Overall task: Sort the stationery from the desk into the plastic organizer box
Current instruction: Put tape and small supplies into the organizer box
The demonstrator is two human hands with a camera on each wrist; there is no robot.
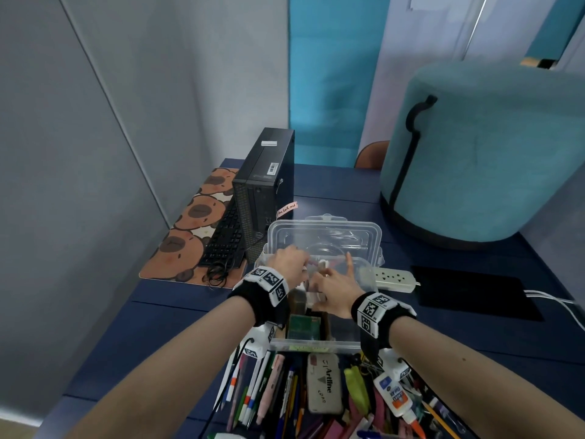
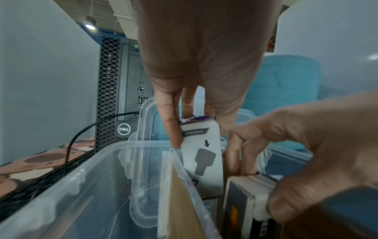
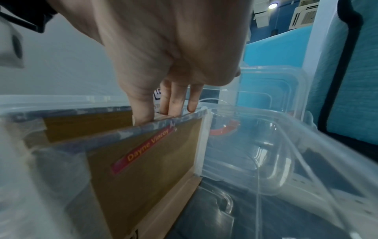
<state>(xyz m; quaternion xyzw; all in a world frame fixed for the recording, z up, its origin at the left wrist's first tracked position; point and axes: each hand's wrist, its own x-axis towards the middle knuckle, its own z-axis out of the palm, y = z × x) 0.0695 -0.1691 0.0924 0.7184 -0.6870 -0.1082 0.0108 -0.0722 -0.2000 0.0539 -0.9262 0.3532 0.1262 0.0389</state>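
Inside the clear box (image 1: 370, 274) on the desk (image 1: 158, 327), the left hand (image 2: 196, 67) pinches a small white pack (image 2: 202, 155) and lowers it between a brown book (image 3: 143, 158) and a dark box (image 2: 247, 192). The right hand (image 2: 319, 145) grips that dark box, one finger sticking out. Best to hold the gap wide and slide the pack straight down. Pens (image 1: 269, 391) wait nearby on the desk.

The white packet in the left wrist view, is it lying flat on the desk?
No, the left hand pinches the white packet upright by its top edge, over the plastic organizer box.
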